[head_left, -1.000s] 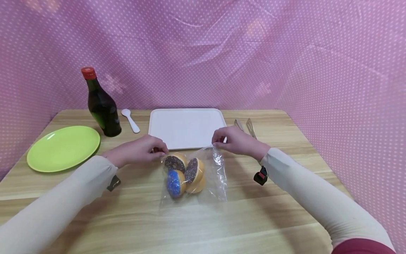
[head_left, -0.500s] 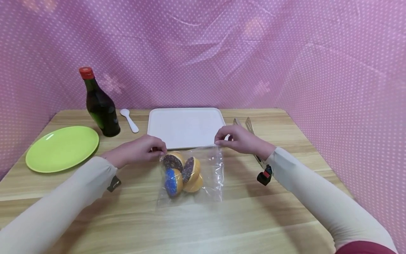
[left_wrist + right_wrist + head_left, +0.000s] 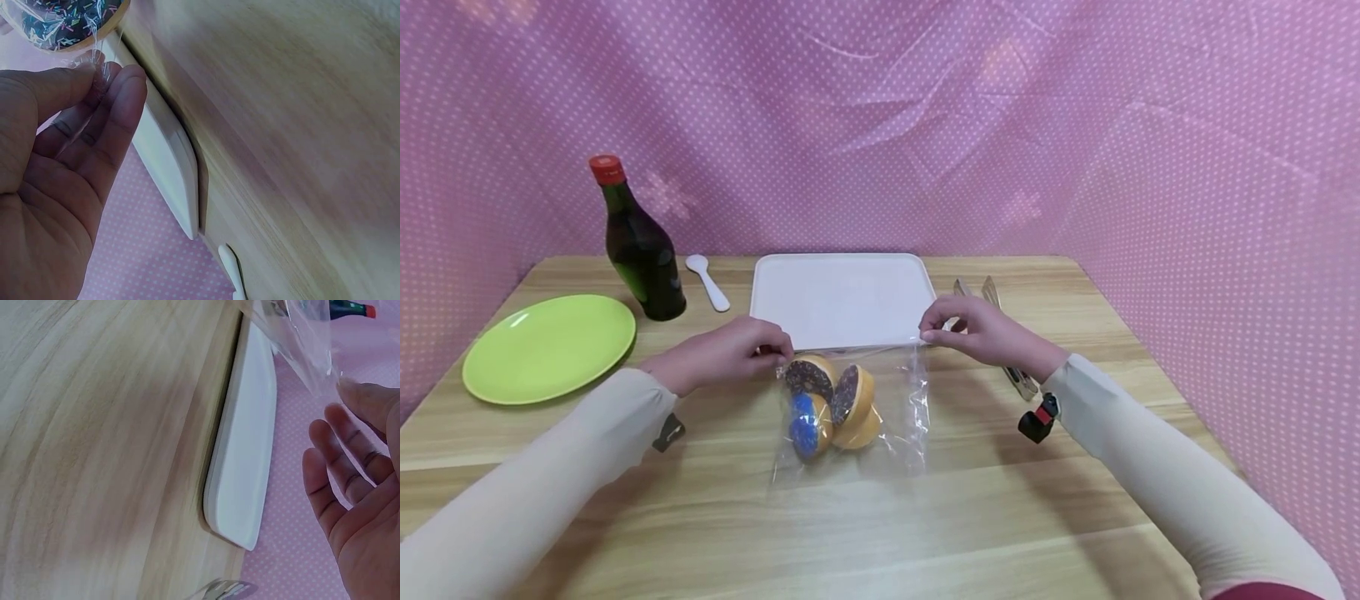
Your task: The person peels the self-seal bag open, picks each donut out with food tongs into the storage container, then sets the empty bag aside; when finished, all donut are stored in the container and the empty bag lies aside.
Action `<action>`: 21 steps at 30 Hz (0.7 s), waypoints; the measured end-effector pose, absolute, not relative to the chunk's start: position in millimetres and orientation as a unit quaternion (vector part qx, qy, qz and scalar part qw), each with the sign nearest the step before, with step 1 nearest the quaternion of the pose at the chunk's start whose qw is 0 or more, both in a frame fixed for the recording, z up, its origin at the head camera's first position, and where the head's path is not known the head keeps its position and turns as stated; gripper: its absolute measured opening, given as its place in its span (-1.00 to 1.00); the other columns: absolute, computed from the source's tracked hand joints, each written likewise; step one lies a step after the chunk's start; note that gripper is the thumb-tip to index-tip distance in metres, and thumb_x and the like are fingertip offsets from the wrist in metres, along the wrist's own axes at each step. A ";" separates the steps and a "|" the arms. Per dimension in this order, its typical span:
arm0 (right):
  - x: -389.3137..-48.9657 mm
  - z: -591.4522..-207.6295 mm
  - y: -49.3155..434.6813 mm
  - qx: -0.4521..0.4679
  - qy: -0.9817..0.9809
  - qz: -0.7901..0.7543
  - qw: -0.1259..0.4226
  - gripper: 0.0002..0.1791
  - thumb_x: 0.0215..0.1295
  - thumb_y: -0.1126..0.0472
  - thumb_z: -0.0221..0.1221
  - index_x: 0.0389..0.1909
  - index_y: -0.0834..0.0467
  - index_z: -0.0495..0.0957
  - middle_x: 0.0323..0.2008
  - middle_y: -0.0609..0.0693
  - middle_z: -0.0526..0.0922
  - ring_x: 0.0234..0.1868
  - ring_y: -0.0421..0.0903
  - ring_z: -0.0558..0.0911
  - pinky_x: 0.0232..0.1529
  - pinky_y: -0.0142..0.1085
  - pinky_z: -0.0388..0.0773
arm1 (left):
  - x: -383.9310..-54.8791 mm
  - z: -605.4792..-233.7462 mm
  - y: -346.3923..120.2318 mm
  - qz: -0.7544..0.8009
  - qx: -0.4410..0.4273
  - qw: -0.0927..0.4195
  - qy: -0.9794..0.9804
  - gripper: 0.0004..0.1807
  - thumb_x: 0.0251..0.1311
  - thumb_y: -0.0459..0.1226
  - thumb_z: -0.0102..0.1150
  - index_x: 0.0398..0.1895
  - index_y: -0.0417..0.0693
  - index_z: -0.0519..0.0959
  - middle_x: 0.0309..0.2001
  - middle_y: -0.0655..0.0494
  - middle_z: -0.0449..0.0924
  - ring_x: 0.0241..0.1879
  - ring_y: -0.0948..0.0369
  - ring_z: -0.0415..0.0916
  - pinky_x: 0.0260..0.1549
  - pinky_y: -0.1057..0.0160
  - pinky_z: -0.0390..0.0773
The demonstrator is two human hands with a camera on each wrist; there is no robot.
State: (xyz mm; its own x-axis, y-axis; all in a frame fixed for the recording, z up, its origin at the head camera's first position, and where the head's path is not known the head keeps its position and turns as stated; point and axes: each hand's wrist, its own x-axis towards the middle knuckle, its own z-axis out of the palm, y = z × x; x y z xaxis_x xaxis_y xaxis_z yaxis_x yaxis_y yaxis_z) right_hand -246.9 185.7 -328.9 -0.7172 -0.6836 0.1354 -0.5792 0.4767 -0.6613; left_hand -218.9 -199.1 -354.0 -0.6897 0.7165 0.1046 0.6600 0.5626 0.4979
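Note:
A clear plastic bag [image 3: 901, 392] with several doughnuts inside stands between my hands in the head view. One doughnut [image 3: 808, 425] has blue icing. Two others, such as the front doughnut [image 3: 852, 395], wear dark sprinkled icing, and another lies partly hidden behind. My left hand [image 3: 727, 357] pinches the bag's top left corner. In the left wrist view, thumb and fingertips close on gathered plastic beneath a sprinkled doughnut [image 3: 65, 25]. At the top right corner, my right hand [image 3: 994, 335] pinches the plastic; its other fingers are loosely bent in the right wrist view.
A white tray [image 3: 842, 300] lies just behind the bag. To the left are a green plate [image 3: 550, 350], a dark bottle [image 3: 642, 258] with a red cap and a white spoon [image 3: 709, 283]. Metal tongs [image 3: 1021, 383] lie partly under the right wrist.
My right hand has moved a little to the right, drawing the bag's mouth straighter. The left hand has hardly moved. The doughnuts have shifted slightly inside the bag.

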 end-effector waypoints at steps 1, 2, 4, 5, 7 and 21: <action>-246.8 -329.1 187.0 -0.368 0.855 -0.357 0.074 -0.96 0.44 0.27 0.28 -0.20 0.13 0.70 -0.15 0.01 0.73 -0.07 -0.12 0.60 0.01 -0.07 0.65 | -219.1 -354.0 -199.5 0.258 0.389 0.055 0.883 -0.77 0.30 -0.54 0.22 -0.36 -0.02 0.69 -0.35 0.19 0.68 -0.32 0.35 0.50 -0.23 0.31 0.60; -246.5 -329.1 188.2 -0.368 0.855 -0.357 0.074 -0.96 0.45 0.27 0.28 -0.19 0.13 0.70 -0.14 0.02 0.72 -0.07 -0.12 0.60 0.02 -0.07 0.65 | -219.5 -354.2 -199.8 0.257 0.388 0.057 0.883 -0.76 0.30 -0.53 0.21 -0.36 -0.02 0.69 -0.35 0.20 0.68 -0.32 0.35 0.50 -0.23 0.31 0.60; -246.5 -329.9 190.8 -0.369 0.856 -0.356 0.073 -0.96 0.45 0.28 0.27 -0.18 0.13 0.69 -0.14 0.02 0.72 -0.06 -0.12 0.59 0.02 -0.08 0.65 | -219.9 -354.3 -200.4 0.256 0.383 0.061 0.885 -0.76 0.32 -0.53 0.21 -0.36 0.00 0.69 -0.35 0.21 0.67 -0.32 0.34 0.49 -0.23 0.31 0.59; -246.3 -330.1 191.8 -0.368 0.856 -0.356 0.073 -0.96 0.45 0.28 0.27 -0.18 0.13 0.68 -0.13 0.02 0.71 -0.06 -0.12 0.59 0.02 -0.09 0.64 | -220.1 -354.4 -200.6 0.257 0.381 0.063 0.886 -0.76 0.32 -0.52 0.21 -0.35 0.00 0.69 -0.35 0.21 0.67 -0.31 0.34 0.49 -0.23 0.30 0.59; -246.6 -331.5 194.0 -0.367 0.858 -0.352 0.073 -0.96 0.46 0.28 0.26 -0.16 0.13 0.67 -0.13 0.01 0.71 -0.06 -0.15 0.58 0.02 -0.13 0.63 | -220.1 -354.5 -201.0 0.256 0.378 0.066 0.888 -0.76 0.33 -0.52 0.20 -0.35 0.01 0.69 -0.35 0.21 0.67 -0.31 0.33 0.50 -0.23 0.30 0.60; -235.0 -326.1 186.9 -0.266 0.889 -0.366 0.068 -0.77 0.53 0.10 0.20 -0.29 0.18 0.59 -0.43 0.07 0.66 -0.35 -0.03 0.64 -0.28 -0.28 0.56 | -218.6 -352.2 -197.5 0.242 0.363 0.064 0.898 -0.79 0.32 -0.52 0.21 -0.34 -0.04 0.72 -0.33 0.17 0.72 -0.32 0.32 0.52 -0.25 0.30 0.62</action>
State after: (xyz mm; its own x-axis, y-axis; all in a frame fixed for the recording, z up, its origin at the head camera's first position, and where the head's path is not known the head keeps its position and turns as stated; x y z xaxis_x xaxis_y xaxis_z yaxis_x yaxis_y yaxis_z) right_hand -235.0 186.9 -326.1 -0.8493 -0.5228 0.0740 -0.4236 0.5910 -0.6865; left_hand -218.6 -197.5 -352.2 -0.7280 0.6828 0.0616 0.6213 0.6192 0.4802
